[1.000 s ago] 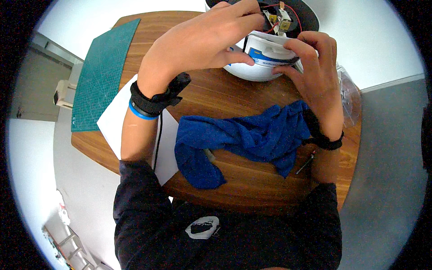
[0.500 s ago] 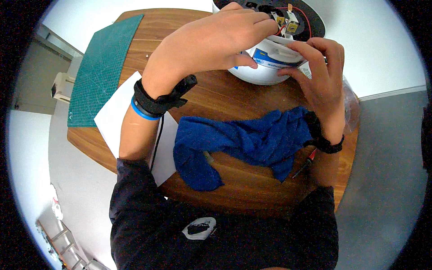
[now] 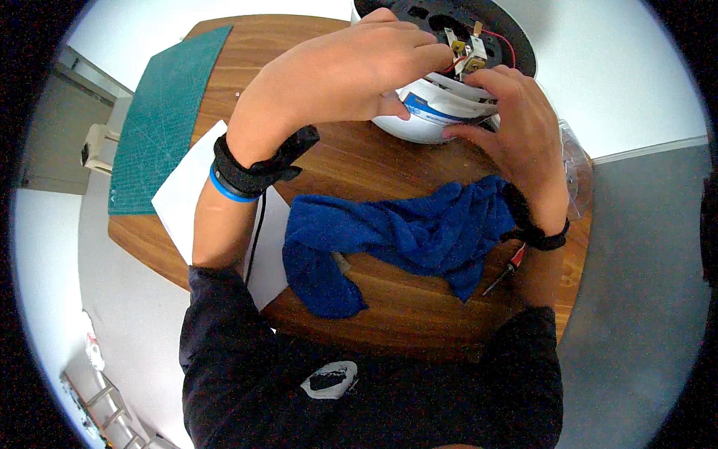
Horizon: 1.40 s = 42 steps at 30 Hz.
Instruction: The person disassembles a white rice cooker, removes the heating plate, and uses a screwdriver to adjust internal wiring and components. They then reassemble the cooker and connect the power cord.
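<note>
A round white appliance (image 3: 413,129) with a blue label stands at the far side of the table. Its black top side is uncovered, showing metal parts (image 3: 473,54) and a red wire. My left hand (image 3: 366,71) clasps its near left rim, thumb low on the outer wall and fingers over the edge. On the near right, my right hand (image 3: 520,120) pinches the rim at a curved white panel (image 3: 460,90), thumb below and fingers on top. The fingertips of my left hand are partly hidden. Between my forearms lies a crumpled blue cloth (image 3: 404,232).
A red-handled screwdriver (image 3: 514,262) rests beside my right forearm. White paper (image 3: 176,206) lies under my left forearm, with a green cutting mat (image 3: 161,127) beyond it. Clear plastic (image 3: 574,168) sits at the table's right edge. A small tan piece (image 3: 341,262) shows by the cloth.
My right hand has shifted left along the appliance's rim and its fingers curl further over the edge. My left hand keeps its hold. The whole view has drifted slightly.
</note>
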Tool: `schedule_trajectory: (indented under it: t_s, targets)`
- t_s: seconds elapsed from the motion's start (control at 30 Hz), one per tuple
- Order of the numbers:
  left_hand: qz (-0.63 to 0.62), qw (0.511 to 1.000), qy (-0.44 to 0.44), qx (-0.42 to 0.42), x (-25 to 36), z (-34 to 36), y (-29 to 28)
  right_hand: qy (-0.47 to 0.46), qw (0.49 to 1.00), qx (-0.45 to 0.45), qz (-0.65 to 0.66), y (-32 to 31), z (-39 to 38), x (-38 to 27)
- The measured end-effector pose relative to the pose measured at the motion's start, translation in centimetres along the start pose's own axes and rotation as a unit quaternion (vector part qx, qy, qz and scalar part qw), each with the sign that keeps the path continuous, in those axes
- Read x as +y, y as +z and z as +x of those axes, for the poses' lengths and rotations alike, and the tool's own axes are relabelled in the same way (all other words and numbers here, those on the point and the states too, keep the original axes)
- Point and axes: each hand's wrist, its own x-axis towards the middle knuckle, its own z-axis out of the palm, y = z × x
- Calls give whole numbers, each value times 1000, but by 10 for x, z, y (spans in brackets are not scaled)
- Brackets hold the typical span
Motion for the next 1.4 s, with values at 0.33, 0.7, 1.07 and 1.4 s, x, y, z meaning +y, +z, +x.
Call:
schedule_trajectory:
  t_s: [0.33,0.7,1.07,1.4]
  targets:
    - [-12,1000,-11,-5,1,-1,1,-34,999,-8,-25,-4,-14,16]
    - [11,999,-34,-30,-2,1,-4,-125,984,73,-104,22,-23,31]
    - [47,999,-22,-9,0,2,2,-121,984,82,-100,24,-20,25]
    - [44,999,-20,1,1,2,4,-26,1000,6,-3,10,-13,11]
